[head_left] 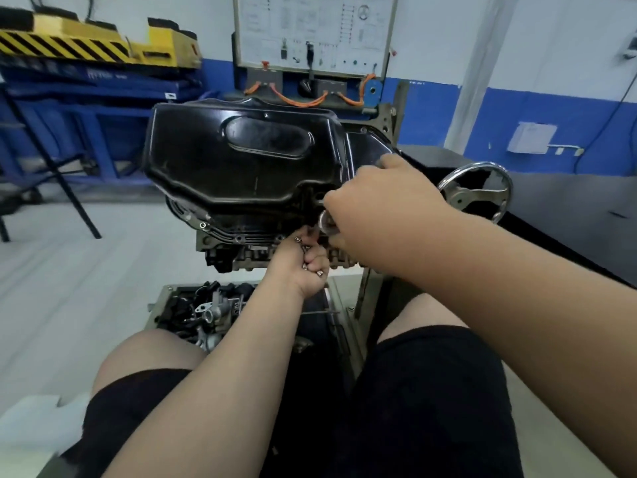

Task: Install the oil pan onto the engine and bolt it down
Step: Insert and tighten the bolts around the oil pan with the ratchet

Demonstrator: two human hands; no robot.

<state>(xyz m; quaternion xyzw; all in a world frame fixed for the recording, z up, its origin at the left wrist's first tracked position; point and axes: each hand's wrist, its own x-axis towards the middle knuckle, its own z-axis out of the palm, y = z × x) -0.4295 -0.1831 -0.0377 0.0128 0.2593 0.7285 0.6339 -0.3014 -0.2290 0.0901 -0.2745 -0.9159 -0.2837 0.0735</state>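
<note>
Black oil pan (241, 160) lying bottom-up on top of the engine (241, 246), flange down against the block, with bolt holes showing along the near edge. Long oval recess pressed into its upper face.

Right hand (379, 208) at the near right corner of the pan, fingers (332, 201) curled down over the flange and closed around a shiny round metal piece (325, 220). What kind of tool or part it is cannot be told, most of it being hidden by the hand.

Left hand (303, 267) just below and touching the right one, against the engine's near face, clenched into a fist round several small bolts (320, 272). Silvery bolt ends poking out between the knuckles and from the top of the fist.

Chrome handwheel (479, 191) just right of the right hand, behind the wrist. Dark grey worktop (568, 208) stretching away further right.

Under the engine, a shallow tray (165, 298) on the stand, holding black and bare-metal engine parts. Two knees in dark shorts (431, 391) in the foreground, one either side of the stand.

Behind the pan, a white training board (313, 29) with orange cables (303, 98) looped beneath it. Far left, yellow equipment with black hazard stripes (69, 46) resting on a blue frame (86, 108). Blue and white wall at the back, pale floor to the left.
</note>
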